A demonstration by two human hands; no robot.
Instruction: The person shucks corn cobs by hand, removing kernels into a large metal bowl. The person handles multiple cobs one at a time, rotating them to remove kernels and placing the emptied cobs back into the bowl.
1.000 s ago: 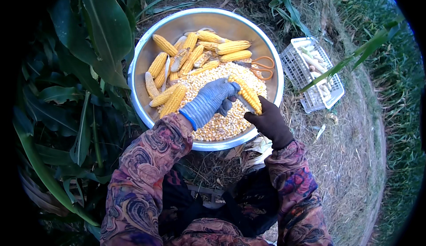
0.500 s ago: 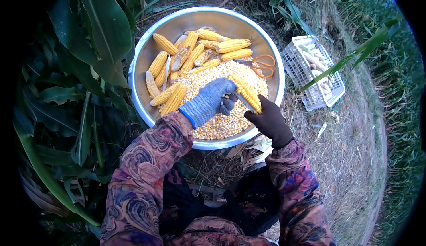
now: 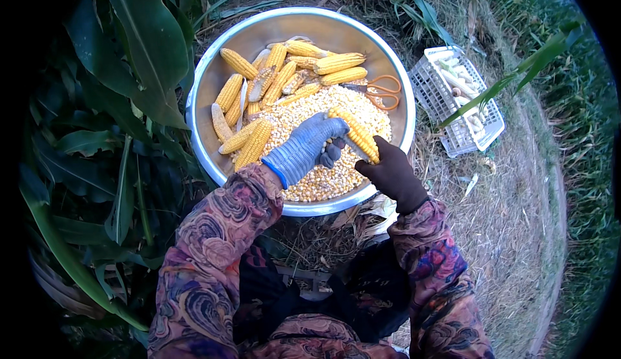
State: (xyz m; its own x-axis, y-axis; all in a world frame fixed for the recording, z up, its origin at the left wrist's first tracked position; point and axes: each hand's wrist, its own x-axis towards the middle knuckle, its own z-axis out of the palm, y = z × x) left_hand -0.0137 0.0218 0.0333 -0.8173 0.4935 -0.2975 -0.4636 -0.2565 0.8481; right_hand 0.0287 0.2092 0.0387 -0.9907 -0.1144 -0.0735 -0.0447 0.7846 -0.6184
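We have an ear of corn point(image 3: 357, 132) between our two hands, above the lower right part of a wide metal basin point(image 3: 323, 211), tilted so that one end points up and left and the other down and right. Our left hand point(image 3: 310, 144), in a grey-blue glove with a bright blue cuff, has its fingers curled and closed on the upper end; our right hand point(image 3: 396, 173), in a dark brown glove, has its thumb and fingers clamped on the lower end. A pale strip without kernels runs along the ear's lower side, while the upper side carries full yellow rows. Beneath our hands, loose kernels point(image 3: 336, 181) spread over the basin's lower and right part. More yellow ears point(image 3: 278, 81) lie heaped along its left and far sides, and scissors with orange handles point(image 3: 387, 91) rest near its right wall, beside the kernels. Outside, to the right, we see a white plastic crate point(image 3: 430, 82) holding pale cobs point(image 3: 462, 88) on the straw-strewn ground point(image 3: 504, 223). Broad green leaves point(image 3: 152, 42) crowd in on our left, and our patterned sleeves point(image 3: 213, 249) reach up from below.
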